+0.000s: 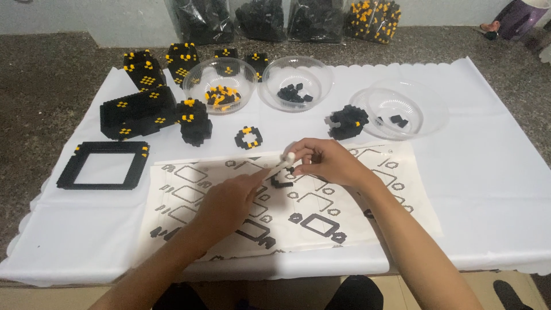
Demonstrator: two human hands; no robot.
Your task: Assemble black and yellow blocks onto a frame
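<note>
So this is a tiny-brick build, black and yellow, spread on a white cloth (476,189) over the desk. Both hands are over the instruction sheet (402,201) near the front edge. The right hand (327,162) is pinched around a small white tool (285,162) and touching a little black brick piece (281,182) sitting on the sheet, about the middle of the desk. The left hand (227,204) is mostly curled, index finger pointing out toward the same piece and the tool tip; can't tell if it's actually holding anything.

Progress-wise, I'd say it's a good way in but not finished. Done-looking chunks: a long black block (138,112) toward the left edge, a flat square frame (103,165) in front of it, a rounded lump (194,120), a small ring (248,138), another lump (347,121) right of centre, plus four smaller cube-ish modules (182,60) along the back left. None of these are joined together yet, and there are still loose bricks around.

Counts: three clear bowls, one with mixed yellow and black bits (221,80), one with a handful of black bits (295,80), one nearly empty with about two pieces (402,109). Four plastic bags of spare bricks (313,20) along the back edge, one showing yellow.
</note>
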